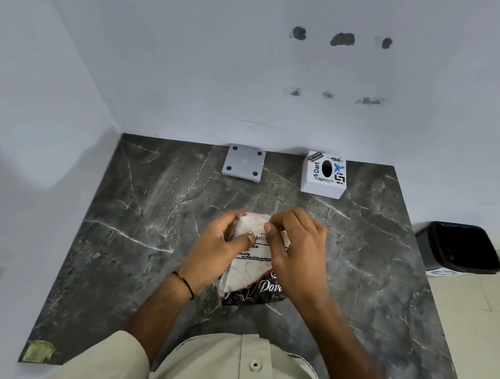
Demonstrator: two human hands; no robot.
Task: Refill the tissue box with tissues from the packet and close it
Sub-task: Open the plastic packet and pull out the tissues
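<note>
The tissue packet (250,276), clear plastic with a white stack inside and a dark printed end, is at the middle of the dark marble table (146,239). My left hand (218,249) grips its left side, thumb on the top face. My right hand (295,246) pinches the packet's far top edge between thumb and fingers. The white tissue box (323,175), covered in stickers with an oval slot on top, stands at the back right against the wall. A grey square lid or base (243,163) with four dark feet lies at the back centre, apart from the box.
White walls close the table at the back and left. A black waste bin (459,247) stands on the floor past the table's right edge. A yellowish patch (38,350) marks the near left corner.
</note>
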